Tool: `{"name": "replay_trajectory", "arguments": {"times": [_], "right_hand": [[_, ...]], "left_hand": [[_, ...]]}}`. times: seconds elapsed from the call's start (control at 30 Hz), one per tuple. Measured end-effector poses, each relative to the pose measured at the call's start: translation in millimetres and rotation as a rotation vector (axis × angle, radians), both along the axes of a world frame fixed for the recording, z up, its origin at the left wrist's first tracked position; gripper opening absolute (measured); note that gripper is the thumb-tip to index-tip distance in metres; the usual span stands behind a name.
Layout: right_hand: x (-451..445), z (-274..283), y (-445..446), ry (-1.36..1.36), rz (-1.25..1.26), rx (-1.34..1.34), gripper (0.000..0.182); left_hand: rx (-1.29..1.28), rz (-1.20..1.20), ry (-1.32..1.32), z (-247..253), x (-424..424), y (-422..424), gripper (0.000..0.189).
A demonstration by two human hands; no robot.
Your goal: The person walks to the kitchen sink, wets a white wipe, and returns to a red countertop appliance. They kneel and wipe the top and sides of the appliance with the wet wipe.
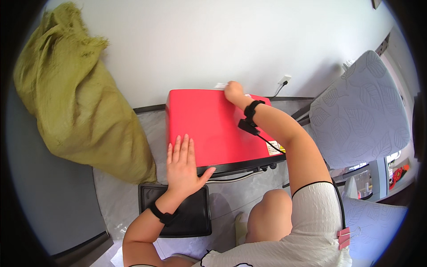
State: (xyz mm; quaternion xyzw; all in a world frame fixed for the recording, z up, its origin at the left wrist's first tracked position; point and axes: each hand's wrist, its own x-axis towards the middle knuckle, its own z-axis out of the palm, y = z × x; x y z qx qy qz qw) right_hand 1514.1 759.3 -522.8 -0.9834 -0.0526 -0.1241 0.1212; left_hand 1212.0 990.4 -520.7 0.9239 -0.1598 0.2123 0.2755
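Observation:
A red toaster oven [206, 123] with a black front edge stands on the floor against the wall. My left hand [182, 170] lies flat on its top near the front left corner, fingers spread, holding nothing. At the oven's rear top edge is my right hand [234, 90], curled, with a bit of white tissue or cloth [221, 85] showing beside it; the fingers are mostly hidden. A black baking tray [196, 213] lies on the floor below my left forearm. Knobs and a metal handle [233, 179] show at the oven's front.
A tall olive woven sack [86, 110] leans at the left, beside a grey panel [56, 197]. A black plug sits in the wall socket [284, 79] behind the oven. At the right stand chairs with leaf-patterned grey covers [360, 116]. A cable runs from my right wristband.

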Motion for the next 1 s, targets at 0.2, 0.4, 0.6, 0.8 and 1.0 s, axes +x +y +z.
{"name": "replay_trajectory", "arguments": {"times": [0.2,0.4,0.6,0.8,1.0], "right_hand": [[-19.1,-2.5,162.1,0.043,0.28,0.167,0.027],[-28.0,-10.0,173.9,-0.067,0.706,0.06,0.019],[-146.7,12.7,169.2,0.44,1.087,-0.141,0.017],[-117.1,35.1,180.6,0.435,0.982,-0.401,0.028],[-65.1,12.5,202.6,0.337,0.802,-0.606,0.031]], "left_hand": [[-0.065,-0.018,-0.023,-1.4,-0.8,2.7,0.082],[-0.319,0.016,-0.099,-8.5,-0.9,8.2,0.066],[-0.612,0.02,-0.279,-21.3,-3.8,18.2,0.056],[-0.535,0.029,-0.26,-37.1,-24.4,31.2,0.067],[-0.611,0.238,0.086,-97.2,-48.9,32.0,0.097]]}}
